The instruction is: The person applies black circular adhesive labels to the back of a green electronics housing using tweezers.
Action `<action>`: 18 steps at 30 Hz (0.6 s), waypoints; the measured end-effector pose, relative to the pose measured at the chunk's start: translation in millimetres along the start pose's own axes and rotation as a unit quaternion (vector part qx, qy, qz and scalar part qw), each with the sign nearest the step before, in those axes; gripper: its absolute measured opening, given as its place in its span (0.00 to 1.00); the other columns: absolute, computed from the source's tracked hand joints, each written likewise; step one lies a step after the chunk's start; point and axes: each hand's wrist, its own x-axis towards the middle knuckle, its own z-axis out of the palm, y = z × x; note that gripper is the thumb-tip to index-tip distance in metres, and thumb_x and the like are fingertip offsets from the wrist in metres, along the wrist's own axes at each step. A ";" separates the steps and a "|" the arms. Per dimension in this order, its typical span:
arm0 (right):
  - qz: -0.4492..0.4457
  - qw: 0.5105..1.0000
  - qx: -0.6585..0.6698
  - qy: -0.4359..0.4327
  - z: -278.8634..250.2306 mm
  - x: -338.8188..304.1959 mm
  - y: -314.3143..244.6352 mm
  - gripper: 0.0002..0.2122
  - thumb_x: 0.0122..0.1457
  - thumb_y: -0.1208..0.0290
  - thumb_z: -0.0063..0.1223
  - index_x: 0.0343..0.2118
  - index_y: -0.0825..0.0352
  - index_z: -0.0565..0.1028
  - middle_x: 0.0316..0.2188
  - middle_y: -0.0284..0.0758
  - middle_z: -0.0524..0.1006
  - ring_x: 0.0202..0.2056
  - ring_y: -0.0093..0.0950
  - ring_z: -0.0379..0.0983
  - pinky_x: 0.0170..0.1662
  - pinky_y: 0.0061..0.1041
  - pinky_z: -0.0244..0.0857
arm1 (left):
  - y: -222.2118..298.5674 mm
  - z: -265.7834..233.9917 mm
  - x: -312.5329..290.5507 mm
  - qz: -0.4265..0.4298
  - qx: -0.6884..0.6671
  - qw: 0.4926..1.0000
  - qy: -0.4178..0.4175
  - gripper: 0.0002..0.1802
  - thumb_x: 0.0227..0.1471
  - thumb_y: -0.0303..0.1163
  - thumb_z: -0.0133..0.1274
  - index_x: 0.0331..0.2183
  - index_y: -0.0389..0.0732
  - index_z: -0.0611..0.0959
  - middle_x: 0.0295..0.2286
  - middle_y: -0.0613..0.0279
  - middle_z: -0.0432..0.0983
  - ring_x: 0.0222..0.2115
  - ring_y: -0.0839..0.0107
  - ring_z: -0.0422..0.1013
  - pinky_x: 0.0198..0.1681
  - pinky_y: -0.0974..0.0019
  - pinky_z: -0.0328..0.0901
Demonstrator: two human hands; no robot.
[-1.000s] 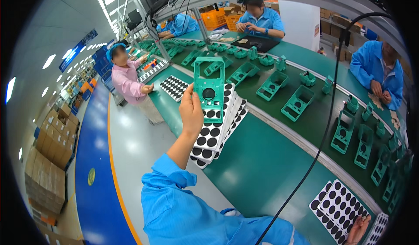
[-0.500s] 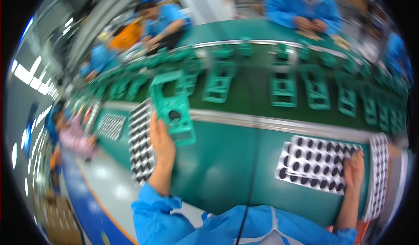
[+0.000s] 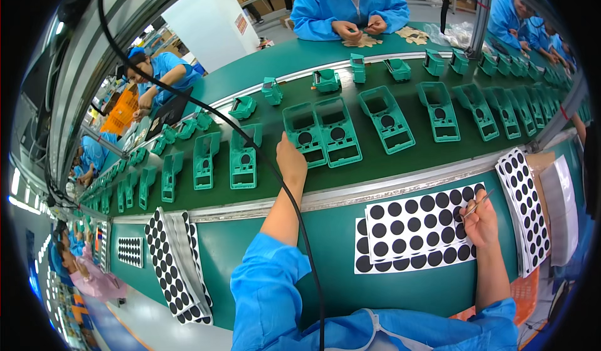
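My left hand (image 3: 292, 161) reaches over the belt, its fingers closed on the left edge of a green plastic housing (image 3: 318, 157). The housing lies on the belt and has a large opening and a round black pad. Right beside it lies a similar green housing (image 3: 352, 156). In my right hand (image 3: 482, 227) is a pair of metal tweezers (image 3: 474, 209), held over the right end of white sheets of round black stickers (image 3: 404, 233). The tweezer tips are at a black dot near the sheet's edge; whether they grip it I cannot tell.
Several green housings and smaller green parts (image 3: 326, 81) line the dark green belt (image 3: 263, 112). A metal rail (image 3: 375, 194) separates it from my table. More sticker sheets lie left (image 3: 169, 263) and right (image 3: 524, 207). A black cable (image 3: 305, 241) hangs across the view. A co-worker (image 3: 350, 7) works opposite.
The green housing in my left hand has gone from above the table down onto the belt, further right. My right hand remains by the sticker sheets. The view has turned.
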 end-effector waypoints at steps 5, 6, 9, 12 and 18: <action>0.009 1.000 -0.009 -0.002 13.7 -0.1 -0.6 0.04 0.59 0.74 0.46 0.32 0.62 0.63 0.20 0.33 0.72 0.18 0.17 0.64 0.45 0.25 0.67 | -0.3 -2.2 -3.0 0.039 -0.001 0.999 -0.007 0.22 0.55 0.25 0.37 0.52 0.31 0.64 0.37 0.45 0.69 0.36 0.52 0.67 0.39 0.57 0.63; 0.012 1.000 -0.009 -0.007 14.3 1.4 0.8 0.04 0.59 0.74 0.46 0.32 0.62 0.63 0.20 0.33 0.72 0.18 0.17 0.64 0.45 0.25 0.67 | -1.6 -4.2 -3.5 0.036 0.002 0.999 -0.003 0.22 0.55 0.25 0.37 0.52 0.31 0.64 0.37 0.45 0.69 0.36 0.52 0.67 0.39 0.57 0.63; 0.014 1.000 -0.024 0.006 10.2 4.3 9.3 0.04 0.59 0.73 0.45 0.32 0.62 0.63 0.20 0.32 0.71 0.18 0.17 0.63 0.45 0.26 0.67 | -6.1 -10.8 -8.8 -0.033 -0.101 0.992 -0.062 0.21 0.53 0.25 0.40 0.50 0.30 0.65 0.35 0.44 0.69 0.35 0.50 0.67 0.39 0.56 0.63; -0.022 0.998 -0.064 0.012 5.8 0.5 9.8 0.03 0.59 0.73 0.45 0.32 0.61 0.63 0.21 0.30 0.70 0.18 0.17 0.61 0.41 0.24 0.67 | 8.9 -35.3 -19.8 0.007 -0.102 0.989 -0.110 0.20 0.53 0.28 0.42 0.47 0.30 0.68 0.40 0.46 0.69 0.38 0.56 0.70 0.42 0.63 0.65; -0.045 0.972 -0.222 0.067 42.3 5.0 6.9 0.03 0.59 0.75 0.45 0.31 0.62 0.63 0.21 0.31 0.70 0.21 0.18 0.63 0.29 0.15 0.59 | 23.9 -89.6 -106.8 0.153 -0.131 0.972 -0.118 0.21 0.49 0.26 0.48 0.47 0.32 0.67 0.43 0.42 0.66 0.43 0.49 0.65 0.46 0.56 0.61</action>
